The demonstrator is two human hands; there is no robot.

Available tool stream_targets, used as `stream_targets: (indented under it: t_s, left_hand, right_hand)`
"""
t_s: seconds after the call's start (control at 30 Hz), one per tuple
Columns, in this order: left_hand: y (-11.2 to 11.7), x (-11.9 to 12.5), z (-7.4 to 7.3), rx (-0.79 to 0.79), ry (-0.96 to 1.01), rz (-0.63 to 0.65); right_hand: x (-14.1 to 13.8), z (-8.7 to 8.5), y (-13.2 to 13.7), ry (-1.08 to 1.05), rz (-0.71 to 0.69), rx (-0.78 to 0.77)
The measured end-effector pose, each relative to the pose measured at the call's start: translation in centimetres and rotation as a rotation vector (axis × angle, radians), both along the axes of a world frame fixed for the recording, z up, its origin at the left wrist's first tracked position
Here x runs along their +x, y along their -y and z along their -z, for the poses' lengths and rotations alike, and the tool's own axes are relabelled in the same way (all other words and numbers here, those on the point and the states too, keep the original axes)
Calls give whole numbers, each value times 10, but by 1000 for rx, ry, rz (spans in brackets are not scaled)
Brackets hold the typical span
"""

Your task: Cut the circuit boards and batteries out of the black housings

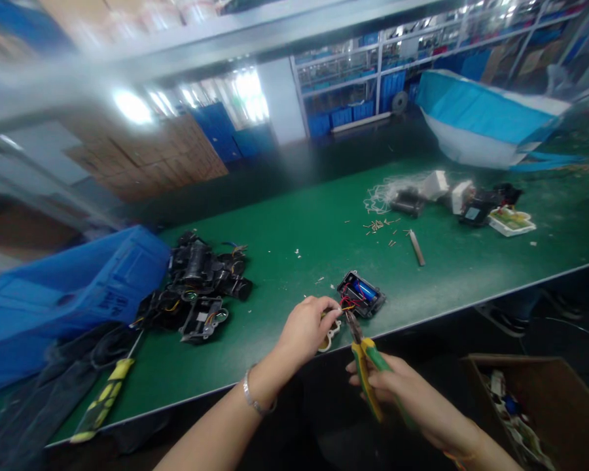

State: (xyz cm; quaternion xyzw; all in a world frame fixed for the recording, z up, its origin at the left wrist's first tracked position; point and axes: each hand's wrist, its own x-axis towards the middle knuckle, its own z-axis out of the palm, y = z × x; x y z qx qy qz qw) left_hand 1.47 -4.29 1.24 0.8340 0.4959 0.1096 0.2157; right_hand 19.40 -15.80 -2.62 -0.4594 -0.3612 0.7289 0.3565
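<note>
My right hand (390, 379) grips a pair of pliers or cutters with yellow-green handles (366, 366). The tool's metal jaws reach the red and yellow wires (348, 306) of a small black housing (379, 302), which has a blue cylinder inside. With thumb and forefinger together, my left hand (307, 324) pinches at the wire ends beside the jaws; what exactly lies between the fingertips is too small to make out. Partly hidden under that hand, a white-edged piece (330, 337) sits near the table's front edge.
Black housings (201, 268) are heaped at left beside a blue crate (78, 294), a dark cloth (44, 392) and a yellow-black screwdriver (105, 396). Loose screws (377, 226), a metal-handled tool (416, 248) and more parts (476, 206) lie at right. A cardboard box (559, 405) stands below.
</note>
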Motion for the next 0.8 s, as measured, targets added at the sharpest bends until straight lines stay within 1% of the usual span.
stream_targets:
  t_s: [0.17, 0.3, 0.43, 0.57, 0.67, 0.8]
  left_hand:
    - [1, 1, -1, -32, 11, 10]
    - [0, 0, -2, -42, 14, 23]
    - [0, -1, -3, -65, 9, 21]
    - [1, 0, -3, -78, 18, 24]
    - [1, 0, -4, -82, 14, 28]
    - [2, 1, -5, -78, 12, 36]
  right_hand:
    - [-3, -1, -4, 37, 28, 50]
    - [-5, 7, -6, 94, 48, 103]
    - [-7, 16, -6, 209, 55, 207]
    - [-6, 14, -6, 278, 80, 307]
    - [-7, 12, -5, 288, 95, 323]
    - [-8, 14, -5, 292, 99, 315]
